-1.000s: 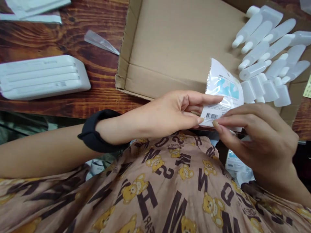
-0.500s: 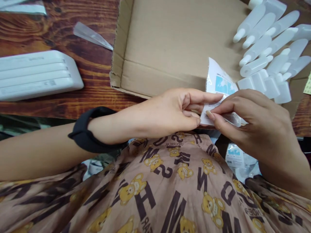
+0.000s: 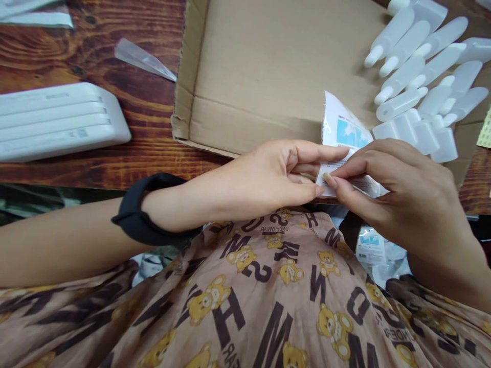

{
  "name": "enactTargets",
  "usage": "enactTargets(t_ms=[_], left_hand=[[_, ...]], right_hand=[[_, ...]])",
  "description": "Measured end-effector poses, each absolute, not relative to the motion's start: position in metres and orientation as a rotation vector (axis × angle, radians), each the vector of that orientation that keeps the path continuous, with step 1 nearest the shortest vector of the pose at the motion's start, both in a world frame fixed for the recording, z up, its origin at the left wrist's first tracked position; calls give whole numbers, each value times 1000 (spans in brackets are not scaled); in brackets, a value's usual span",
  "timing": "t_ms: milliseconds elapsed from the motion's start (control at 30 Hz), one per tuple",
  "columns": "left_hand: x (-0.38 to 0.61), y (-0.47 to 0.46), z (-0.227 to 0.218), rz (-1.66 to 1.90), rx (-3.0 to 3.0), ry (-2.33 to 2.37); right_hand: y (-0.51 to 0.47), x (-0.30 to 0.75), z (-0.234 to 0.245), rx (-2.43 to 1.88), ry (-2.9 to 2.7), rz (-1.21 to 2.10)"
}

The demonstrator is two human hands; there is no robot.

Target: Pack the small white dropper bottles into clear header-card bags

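A white printed packet (image 3: 348, 132) with blue pictures and small lettering is held at the near edge of the cardboard tray. My left hand (image 3: 284, 171) grips its left side, with the thumb at its lower corner and the index finger across its front. My right hand (image 3: 399, 184) pinches at the packet's lower part, thumb and index finger pressed together; the remaining fingers curl over its right side. Whatever lies inside the packet is hidden. Just beyond my right hand, several translucent white bottles (image 3: 402, 105) with white caps lie in the tray.
The shallow cardboard tray (image 3: 261, 76) sits on a dark wooden table (image 3: 153, 128). To the left are a stack of white devices (image 3: 57, 120) and a clear plastic strip (image 3: 143, 59). More printed packets (image 3: 372, 245) lie below the table edge at right.
The left thumb has shifted slightly right on the packet's lower corner. Both hands keep their hold, and the view has moved a little.
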State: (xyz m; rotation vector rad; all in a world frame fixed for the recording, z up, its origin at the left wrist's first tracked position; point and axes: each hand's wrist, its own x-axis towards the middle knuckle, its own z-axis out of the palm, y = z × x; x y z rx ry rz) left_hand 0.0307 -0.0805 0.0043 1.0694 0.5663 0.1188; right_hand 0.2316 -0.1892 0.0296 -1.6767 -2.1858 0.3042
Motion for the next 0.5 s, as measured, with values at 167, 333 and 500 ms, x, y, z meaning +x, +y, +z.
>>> enactTargets(t_ms=[167,333,500], left_hand=[[32,-84,2,123,1053,613],[33,-84,3,122,1043,597],[34,-87,2,159,1034,563]], right_hand=[[-189,231,29,-1683,-2182,320],[-187,231,29,-1674,-2177,351],[-187,230,29,-1681,-2194,336]])
